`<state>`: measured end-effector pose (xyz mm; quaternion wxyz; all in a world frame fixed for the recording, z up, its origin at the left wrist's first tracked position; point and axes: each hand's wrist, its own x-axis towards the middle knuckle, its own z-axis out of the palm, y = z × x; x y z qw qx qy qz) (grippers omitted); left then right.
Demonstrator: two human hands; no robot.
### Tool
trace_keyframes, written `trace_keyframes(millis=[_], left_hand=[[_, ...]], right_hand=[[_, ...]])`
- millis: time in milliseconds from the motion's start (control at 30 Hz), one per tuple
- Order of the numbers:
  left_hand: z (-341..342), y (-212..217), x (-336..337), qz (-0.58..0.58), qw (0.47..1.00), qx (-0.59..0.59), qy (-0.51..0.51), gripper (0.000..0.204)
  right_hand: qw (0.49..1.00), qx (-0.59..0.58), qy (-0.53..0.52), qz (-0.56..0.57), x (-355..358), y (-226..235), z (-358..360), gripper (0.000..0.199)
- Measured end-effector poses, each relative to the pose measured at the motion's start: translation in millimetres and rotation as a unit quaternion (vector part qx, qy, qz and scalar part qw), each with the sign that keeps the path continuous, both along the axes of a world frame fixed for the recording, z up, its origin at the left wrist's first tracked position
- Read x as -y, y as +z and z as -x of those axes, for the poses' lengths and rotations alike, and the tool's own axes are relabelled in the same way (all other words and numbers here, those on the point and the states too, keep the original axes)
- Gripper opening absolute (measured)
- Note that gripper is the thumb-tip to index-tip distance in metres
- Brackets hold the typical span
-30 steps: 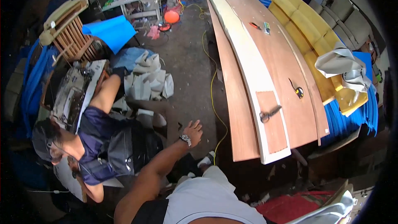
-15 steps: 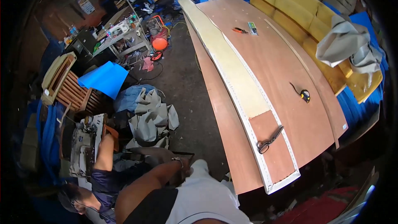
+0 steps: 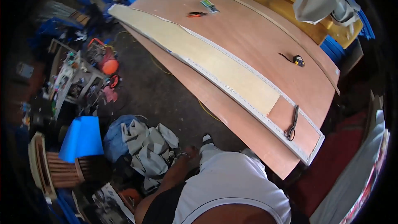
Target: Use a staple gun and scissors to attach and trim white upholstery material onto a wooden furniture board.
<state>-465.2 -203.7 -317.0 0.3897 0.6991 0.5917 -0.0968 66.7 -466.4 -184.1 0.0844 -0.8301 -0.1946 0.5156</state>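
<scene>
left hand [image 3: 191, 152] reaching down at grey fabric pile [image 3: 151, 149], lower centre, grip cannot be told | right hand unseen | scissors [image 3: 291, 123] near plywood table [image 3: 248, 29] corner, right | risk: a bump could knock them off

Dark floor [image 3: 166, 95], plywood table [image 3: 248, 37], wooden chair [image 3: 54, 170]

Scissors [image 3: 291, 123] on plywood table [image 3: 248, 37]; tape measure [image 3: 298, 60]; orange cutter [image 3: 196, 14]
</scene>
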Motion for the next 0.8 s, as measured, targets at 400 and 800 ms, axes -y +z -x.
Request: trace_keyframes(millis=[400,800], left_hand=[[182,19,-178,-0.083,0.987,0.015,-0.140,0.019],[-34,246,-467,-0.361,0.894,0.154,-0.218,0.043]], right_hand=[[0.984,0.006,-0.171,0.046,-9,20,141,0.054],[0.919,-0.111,-0.350,0.141,-118,-10,265,0.052]])
